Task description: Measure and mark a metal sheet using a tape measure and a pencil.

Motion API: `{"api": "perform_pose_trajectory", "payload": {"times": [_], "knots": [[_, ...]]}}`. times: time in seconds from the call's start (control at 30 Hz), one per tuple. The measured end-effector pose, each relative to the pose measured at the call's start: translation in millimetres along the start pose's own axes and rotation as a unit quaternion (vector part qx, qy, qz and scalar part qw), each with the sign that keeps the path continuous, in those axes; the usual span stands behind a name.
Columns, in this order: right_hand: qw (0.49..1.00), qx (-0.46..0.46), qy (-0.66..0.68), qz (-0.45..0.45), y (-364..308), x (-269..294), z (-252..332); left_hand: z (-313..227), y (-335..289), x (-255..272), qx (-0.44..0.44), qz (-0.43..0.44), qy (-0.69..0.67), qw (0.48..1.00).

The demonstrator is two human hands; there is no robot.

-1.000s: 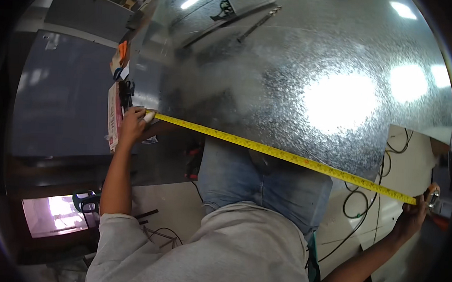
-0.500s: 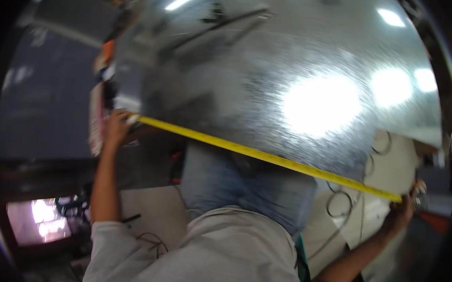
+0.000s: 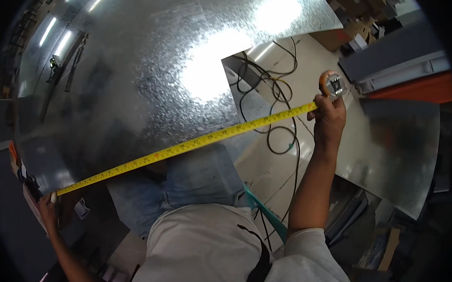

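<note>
A yellow tape measure blade (image 3: 200, 140) stretches in a straight line along the near edge of a large shiny metal sheet (image 3: 120, 105), just above my lap. At the far left, my left hand (image 3: 49, 211) pinches the blade's end beside the sheet's corner. A small pale bit shows at those fingertips, too small to name. My right hand (image 3: 329, 118) is raised past the sheet's right side, its fingers wrapped round the orange and silver tape measure case (image 3: 333, 85). From that hand the blade crosses open air over the floor before it meets the sheet.
Dark cables (image 3: 271, 100) lie coiled on the pale tiled floor (image 3: 265, 168) right of the sheet. Another metal sheet (image 3: 399, 150) is at the right. Cardboard boxes (image 3: 362, 30) stand at the back right. A long dark bar (image 3: 66, 71) lies on the large sheet. A teal chair edge (image 3: 266, 209) shows beside me.
My view has turned to the right, so the sheet and tape appear swung round. Both hands keep hold of the tape, which stays stretched out. The picture is sharper now.
</note>
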State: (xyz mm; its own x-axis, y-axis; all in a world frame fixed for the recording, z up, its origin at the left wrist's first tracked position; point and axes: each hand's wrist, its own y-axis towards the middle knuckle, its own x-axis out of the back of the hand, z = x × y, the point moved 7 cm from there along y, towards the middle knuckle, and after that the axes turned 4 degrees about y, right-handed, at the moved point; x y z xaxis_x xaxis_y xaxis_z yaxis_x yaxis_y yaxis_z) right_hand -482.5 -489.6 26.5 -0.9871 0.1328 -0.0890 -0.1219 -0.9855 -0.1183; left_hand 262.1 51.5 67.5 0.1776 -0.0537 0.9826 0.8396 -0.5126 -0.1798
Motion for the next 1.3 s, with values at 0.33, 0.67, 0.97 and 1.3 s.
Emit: {"api": "perform_pose_trajectory", "payload": {"times": [0.33,0.67,0.97,1.3], "knots": [[0.999,-0.013,-0.016,0.026,4.5,5.8,-3.5,35.1,26.2,-3.0,-0.077,0.008,0.101,0.992],[0.999,-0.017,-0.020,0.039,5.6,6.1,-4.8,22.8,21.5,0.7,-0.073,0.028,0.094,0.993],[1.000,-0.011,0.000,0.026,6.6,5.5,-5.7,15.9,15.6,2.4,-0.074,0.014,0.071,0.995],[1.000,-0.015,0.005,0.024,7.1,6.3,-6.4,15.6,16.3,1.0,-0.062,0.014,0.048,0.997]]}}
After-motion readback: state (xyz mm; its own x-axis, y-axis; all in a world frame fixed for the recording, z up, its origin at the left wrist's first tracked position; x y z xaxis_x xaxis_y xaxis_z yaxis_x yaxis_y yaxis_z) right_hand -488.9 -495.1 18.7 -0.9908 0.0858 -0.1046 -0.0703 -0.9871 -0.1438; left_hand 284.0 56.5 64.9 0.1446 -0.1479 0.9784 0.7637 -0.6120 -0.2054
